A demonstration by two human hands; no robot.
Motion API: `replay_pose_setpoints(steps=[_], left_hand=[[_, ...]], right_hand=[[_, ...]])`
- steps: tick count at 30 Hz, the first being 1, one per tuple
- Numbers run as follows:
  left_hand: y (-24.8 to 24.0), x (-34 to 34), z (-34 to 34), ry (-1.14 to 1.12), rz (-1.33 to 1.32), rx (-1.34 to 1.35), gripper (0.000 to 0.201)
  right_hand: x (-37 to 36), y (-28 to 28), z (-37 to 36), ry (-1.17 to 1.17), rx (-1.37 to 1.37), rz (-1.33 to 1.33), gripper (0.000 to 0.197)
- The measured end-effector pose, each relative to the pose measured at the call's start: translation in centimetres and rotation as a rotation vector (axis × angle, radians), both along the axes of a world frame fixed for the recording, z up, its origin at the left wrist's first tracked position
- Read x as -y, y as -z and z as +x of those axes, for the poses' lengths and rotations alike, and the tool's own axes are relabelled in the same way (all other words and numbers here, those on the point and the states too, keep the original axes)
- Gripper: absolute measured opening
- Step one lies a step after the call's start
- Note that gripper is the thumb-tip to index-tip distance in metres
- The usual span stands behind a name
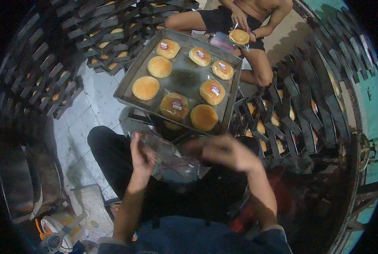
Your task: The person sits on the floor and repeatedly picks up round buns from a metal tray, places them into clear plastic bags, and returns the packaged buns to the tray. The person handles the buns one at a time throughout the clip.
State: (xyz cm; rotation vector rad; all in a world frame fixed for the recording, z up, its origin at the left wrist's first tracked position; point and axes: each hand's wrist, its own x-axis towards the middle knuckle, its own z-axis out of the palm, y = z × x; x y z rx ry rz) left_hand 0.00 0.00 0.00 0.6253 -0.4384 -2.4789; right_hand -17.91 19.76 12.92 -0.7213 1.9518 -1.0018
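Observation:
My left hand (142, 157) is closed on a clear plastic bag (172, 158) that hangs over my lap. My right hand (229, 154) is beside the bag, smeared by motion, so its fingers do not show clearly. Beyond both hands is a square metal baking tray (134, 70) with round golden buns. Three buns are bare: one bun (204, 117) at the near right, another bun (146, 88) at the left and a third bun (159, 67) behind it. Several others, such as the wrapped bun (174, 106) at the near edge, sit in clear bags with red and white labels.
Across the tray, a seated co-worker (240, 21) holds a bagged bun (239, 37). Stacked dark trays (282, 114) with buns rise at the right, and more stacks (104, 38) stand at the back left. A white lid-like panel (91, 207) and a tape dispenser (53, 241) lie at the lower left.

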Motion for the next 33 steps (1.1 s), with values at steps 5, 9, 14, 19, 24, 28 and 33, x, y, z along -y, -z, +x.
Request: replay_pose_setpoints(steps=[5, 9, 14, 19, 24, 28, 33], left_hand=[[4.2, 1.4, 0.7, 0.104, 0.392, -0.138, 0.020], [6.4, 1.4, 1.1, 0.118, 0.443, -0.061, 0.027], [7.6, 0.0, 1.0, 0.101, 0.003, 0.117, 0.027], [11.3, 1.1, 0.4, 0.019, -0.121, 0.262, 0.028], [7.0, 1.7, 1.0, 0.195, 0.272, 0.001, 0.029], [3.4, 1.1, 1.0, 0.110, 0.114, 0.185, 0.030], [3.6, 1.1, 0.7, 0.204, 0.403, 0.205, 0.034]], right_hand=[[3.9, 6.5, -3.8, -0.044, -0.885, 0.008, 0.046], [4.7, 9.8, -4.8, -0.052, -1.010, 0.299, 0.049], [4.7, 10.0, -8.4, -0.215, -0.746, 0.254, 0.062], [5.8, 5.3, -11.2, -0.559, -0.360, 0.408, 0.074], [4.2, 2.0, -6.1, -0.541, -0.524, 0.347, 0.066], [2.4, -2.7, -0.7, -0.314, -0.558, 0.245, 0.066], [2.3, -4.5, 4.2, -0.143, -0.003, -0.214, 0.068]])
